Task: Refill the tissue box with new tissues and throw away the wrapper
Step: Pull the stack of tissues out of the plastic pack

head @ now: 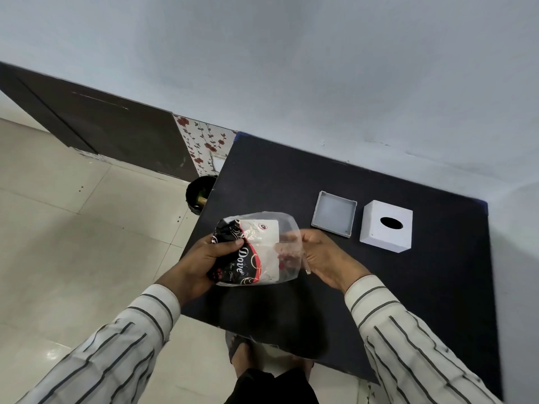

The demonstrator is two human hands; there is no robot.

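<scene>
I hold a plastic tissue pack, black, red and white with clear film, above the near left part of the black table. My left hand grips its dark left end. My right hand pinches the clear right end of the wrapper. White tissues show through the film. On the table to the right stands a white cube tissue box cover with an oval hole on top. Beside it on the left lies the shallow white box base, turned open side up with nothing in it.
A small black bin stands on the tiled floor just past the table's left edge, with something inside. A pale wall runs behind the table. A dark panel and flowered strip line the wall's foot at left. My feet show below the table's near edge.
</scene>
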